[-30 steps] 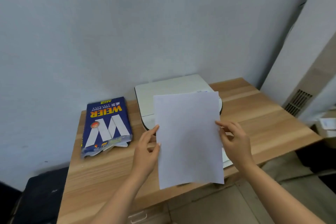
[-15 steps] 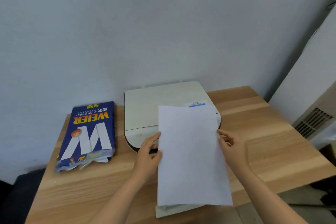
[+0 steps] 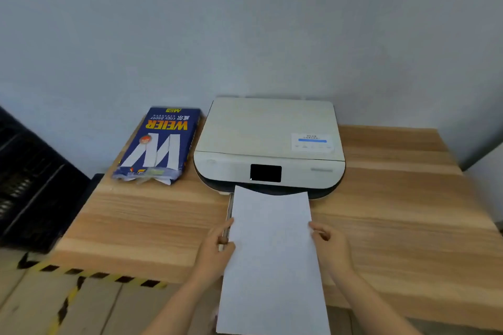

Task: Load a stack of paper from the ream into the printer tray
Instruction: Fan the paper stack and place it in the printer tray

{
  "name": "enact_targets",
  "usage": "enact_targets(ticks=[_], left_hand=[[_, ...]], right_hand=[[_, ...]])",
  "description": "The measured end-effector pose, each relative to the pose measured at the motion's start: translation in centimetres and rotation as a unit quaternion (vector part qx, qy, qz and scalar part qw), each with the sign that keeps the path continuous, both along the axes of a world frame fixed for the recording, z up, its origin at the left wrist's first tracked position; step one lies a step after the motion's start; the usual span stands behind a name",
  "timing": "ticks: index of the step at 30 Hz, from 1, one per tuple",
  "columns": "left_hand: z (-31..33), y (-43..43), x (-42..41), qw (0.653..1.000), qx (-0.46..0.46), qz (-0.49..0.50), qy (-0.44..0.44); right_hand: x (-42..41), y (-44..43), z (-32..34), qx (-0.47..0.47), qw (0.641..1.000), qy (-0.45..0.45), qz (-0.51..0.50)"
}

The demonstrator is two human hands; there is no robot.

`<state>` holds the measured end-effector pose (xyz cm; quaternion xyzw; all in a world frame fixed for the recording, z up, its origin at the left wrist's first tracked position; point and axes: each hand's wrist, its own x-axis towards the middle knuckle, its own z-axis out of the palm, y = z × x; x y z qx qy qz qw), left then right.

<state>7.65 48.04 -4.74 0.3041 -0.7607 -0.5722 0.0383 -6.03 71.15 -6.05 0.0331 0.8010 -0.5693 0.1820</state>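
Observation:
A white stack of paper (image 3: 272,258) lies lengthwise in front of the printer (image 3: 268,141), its far edge at the printer's dark front slot. My left hand (image 3: 215,253) grips the stack's left edge and my right hand (image 3: 330,249) grips its right edge. The pulled-out tray (image 3: 228,215) shows only as a thin strip beside the paper's left edge; the rest is hidden under the sheets. The blue ream wrapper (image 3: 158,144), torn open at its near end, lies left of the printer.
The printer and ream rest on a wooden table (image 3: 408,212) against a grey wall. A black crate (image 3: 30,185) stands to the left of the table. Yellow-and-black tape (image 3: 89,275) marks the floor at the lower left.
The paper has come down from in front of the printer's lid to table level, its far edge now at the front slot. Both hands kept their grip on its sides. The camera shifted left.

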Motion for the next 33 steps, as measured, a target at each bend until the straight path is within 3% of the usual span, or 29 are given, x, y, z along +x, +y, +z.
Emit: enact_targets(ticks=[12,22,33], left_hand=[[-0.6,-0.6,0.1,0.988,0.049,-0.024,-0.144],[-2.9,-3.9,-1.7,0.981,0.095,-0.067,-0.154],[-5.0,-5.2,-2.8,0.984,0.072,-0.105,-0.121]], right_hand=[[0.7,-0.2,-1.4,0.064,0.994,-0.084,0.013],[0.5,-1.9,-1.6,0.082,0.99,-0.103,-0.045],[-0.6,-3.3,-1.3,0.085,0.987,-0.098,-0.094]])
